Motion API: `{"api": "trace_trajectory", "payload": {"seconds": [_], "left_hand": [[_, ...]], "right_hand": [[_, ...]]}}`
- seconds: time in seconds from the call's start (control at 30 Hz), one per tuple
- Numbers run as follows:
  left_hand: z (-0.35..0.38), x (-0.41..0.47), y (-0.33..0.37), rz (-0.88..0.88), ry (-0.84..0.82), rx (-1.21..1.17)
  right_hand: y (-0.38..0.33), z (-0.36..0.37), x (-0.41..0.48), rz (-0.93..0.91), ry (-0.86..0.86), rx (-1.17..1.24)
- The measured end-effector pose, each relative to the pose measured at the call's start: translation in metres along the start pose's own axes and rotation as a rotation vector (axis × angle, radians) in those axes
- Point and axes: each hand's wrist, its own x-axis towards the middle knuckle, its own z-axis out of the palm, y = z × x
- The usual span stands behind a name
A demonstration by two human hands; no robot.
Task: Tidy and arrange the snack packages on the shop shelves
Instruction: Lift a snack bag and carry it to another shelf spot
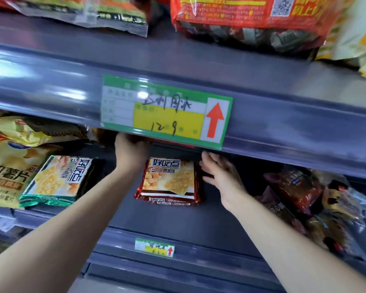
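**While both hands reach under the rail, a red cracker pack lies between them**

Where the middle shelf runs across the centre of the frame, the red cracker pack lies flat on it, printed face up, its sealed edge toward the camera. The left hand sits just up and left of the pack. Its fingers go behind the front rail of the upper shelf, so I cannot tell how they lie or whether they hold anything. The right hand is at the pack's right edge, its fingers straight and slightly spread, holding nothing, touching or just beside the wrapper.

A green cracker pack lies tilted at left of centre, leaning against a yellow crisp bag at the left edge. Dark red snack bags are heaped at the right. A green-bordered price label with a red arrow hangs on the upper rail, and a small label sits on the rail below. A big red bag stands on the upper shelf at top right.
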Motion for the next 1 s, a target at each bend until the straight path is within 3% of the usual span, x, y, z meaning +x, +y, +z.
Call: {"api": "trace_trajectory", "payload": {"seconds": [0.13,0.27,0.47,0.63,0.8,0.9,1.0], "left_hand": [[0.020,-0.040,-0.001,-0.080,-0.187,-0.057],[0.037,-0.077,-0.007,-0.103,-0.336,0.022],[0.076,-0.133,-0.005,-0.212,-0.456,-0.001],[0.111,-0.179,0.002,-0.202,-0.573,0.194],[0.141,-0.221,0.016,-0.113,-0.573,0.350],[0.156,-0.242,0.035,-0.063,-0.588,0.360],[0.167,-0.259,0.062,0.020,-0.624,0.394]], "right_hand": [[-0.018,-0.018,-0.010,0.014,-0.010,0.130],[-0.014,-0.051,-0.024,0.018,0.074,-0.012],[-0.007,-0.112,-0.049,-0.089,0.248,-0.069],[0.003,-0.177,-0.066,-0.095,0.373,-0.138],[0.012,-0.240,-0.077,-0.044,0.502,-0.177],[0.010,-0.262,-0.084,0.041,0.455,-0.277],[-0.006,-0.271,-0.102,0.004,0.343,-0.376]]}}
